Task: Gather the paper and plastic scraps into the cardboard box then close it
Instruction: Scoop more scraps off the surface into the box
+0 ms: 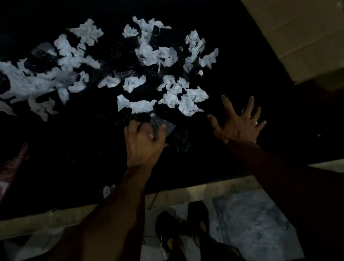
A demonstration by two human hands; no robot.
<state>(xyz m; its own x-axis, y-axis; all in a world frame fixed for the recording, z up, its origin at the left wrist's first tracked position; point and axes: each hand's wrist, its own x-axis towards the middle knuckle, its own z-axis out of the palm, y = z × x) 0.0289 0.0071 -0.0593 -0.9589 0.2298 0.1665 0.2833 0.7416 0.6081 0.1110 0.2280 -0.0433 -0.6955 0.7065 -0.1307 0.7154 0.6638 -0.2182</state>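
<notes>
Several crumpled white paper scraps (156,55) lie scattered over a black table top (83,165), mixed with dark, shiny plastic scraps (125,55) that are hard to make out. My left hand (144,143) curls its fingers round a piece of clear bubble-like plastic (164,127) at the near edge of the pile. My right hand (239,121) hovers just right of the pile with fingers spread and nothing in it. The cardboard box (304,27) stands at the far right, one brown flap facing me; its inside is hidden.
A red and white packet (7,175) lies near the table's left front edge, and a small printed scrap (108,190) sits by my left forearm. The table's pale front edge (208,189) runs across below. My feet in dark shoes (184,223) stand on a grey floor.
</notes>
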